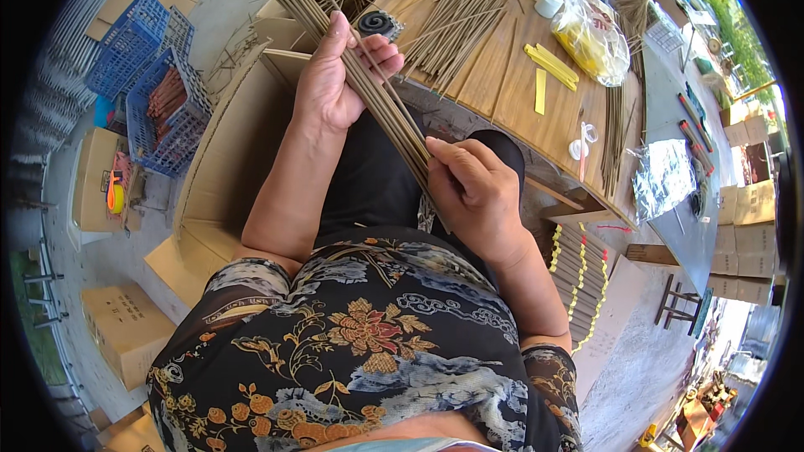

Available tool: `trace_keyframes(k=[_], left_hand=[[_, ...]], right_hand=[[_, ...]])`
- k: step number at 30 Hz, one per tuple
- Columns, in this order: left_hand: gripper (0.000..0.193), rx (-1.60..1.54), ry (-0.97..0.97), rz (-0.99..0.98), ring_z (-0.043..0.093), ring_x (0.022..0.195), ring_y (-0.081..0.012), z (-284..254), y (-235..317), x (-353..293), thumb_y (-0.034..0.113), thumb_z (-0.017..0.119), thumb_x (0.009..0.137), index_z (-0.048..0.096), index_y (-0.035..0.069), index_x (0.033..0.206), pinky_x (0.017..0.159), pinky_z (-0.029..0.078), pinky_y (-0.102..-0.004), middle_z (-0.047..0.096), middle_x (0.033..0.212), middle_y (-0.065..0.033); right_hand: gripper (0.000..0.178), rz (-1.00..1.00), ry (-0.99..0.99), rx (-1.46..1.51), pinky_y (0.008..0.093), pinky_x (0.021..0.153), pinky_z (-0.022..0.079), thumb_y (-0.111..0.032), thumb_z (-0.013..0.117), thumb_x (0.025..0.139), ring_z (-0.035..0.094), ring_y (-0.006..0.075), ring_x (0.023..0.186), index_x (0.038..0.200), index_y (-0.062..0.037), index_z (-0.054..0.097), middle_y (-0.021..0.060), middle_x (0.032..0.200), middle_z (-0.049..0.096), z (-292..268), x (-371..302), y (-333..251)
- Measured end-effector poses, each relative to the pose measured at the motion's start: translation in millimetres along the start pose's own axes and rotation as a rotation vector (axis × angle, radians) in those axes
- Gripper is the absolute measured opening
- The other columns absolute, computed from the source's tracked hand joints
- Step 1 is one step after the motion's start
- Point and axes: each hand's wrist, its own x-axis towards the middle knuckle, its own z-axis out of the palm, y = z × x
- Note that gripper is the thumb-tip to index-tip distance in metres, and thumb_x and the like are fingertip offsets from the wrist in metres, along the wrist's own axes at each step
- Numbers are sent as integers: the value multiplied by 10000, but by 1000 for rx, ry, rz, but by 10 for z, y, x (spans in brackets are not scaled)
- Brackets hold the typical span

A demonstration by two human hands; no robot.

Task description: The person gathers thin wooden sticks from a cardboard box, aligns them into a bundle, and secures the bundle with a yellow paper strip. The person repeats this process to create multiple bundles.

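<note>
A bundle of thin brown incense sticks (387,112) lies slantwise across my lap, from the upper left down to the right. Near its upper part, my left hand (331,79) supports it, the thumb pressed along the sticks and the fingers half curled on the other side. One stick stands slightly apart from the rest by those fingers. My right hand (477,192) is closed around the lower end, which the fingers mostly hide. On the wooden table (512,109) ahead lies a loose spread of similar sticks (456,29).
Yellow paper strips (553,67) and a plastic bag (593,38) with yellow contents rest on the table. An open cardboard box (222,134) stands at my left, beside blue plastic crates (172,121). Banded stick bundles (579,276) are low at the right.
</note>
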Motion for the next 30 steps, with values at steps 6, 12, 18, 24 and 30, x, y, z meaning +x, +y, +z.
trace_keyframes(k=[6,12,18,24,30], left_hand=[[325,-78,-107,-4,511,568,-138,-4,-11,8,355,508,870,478,85,690,558,486,-275,502,647,-32],[304,-168,-117,-46,443,496,-105,28,8,19,371,571,832,470,122,690,444,374,-231,473,563,-7],[280,-82,-210,19,394,437,-74,29,20,-37,322,475,898,501,90,742,398,331,-213,429,538,21],[217,-22,-227,19,364,422,-61,187,-57,-145,249,441,921,484,78,797,368,302,-203,406,535,24],[193,-28,-297,-4,403,477,-78,155,-46,-141,255,487,898,505,69,848,419,339,-214,446,593,0]], right_hand=[[301,-103,-59,-89,305,531,460,-23,649,666,548,220,636,963,-30,596,62,716,533,-39,10,-24],[322,-91,-92,-85,312,541,461,-26,653,661,548,234,671,978,-42,596,67,759,531,-44,5,-21],[371,-1,-152,-33,354,647,465,-149,671,703,556,285,767,1029,-15,555,110,843,552,-47,34,-11],[434,418,-396,186,345,637,479,-315,661,762,593,265,736,983,27,509,156,821,577,198,179,34],[279,865,-653,966,222,354,382,-280,608,827,488,87,404,793,-33,484,22,550,511,325,174,92]])
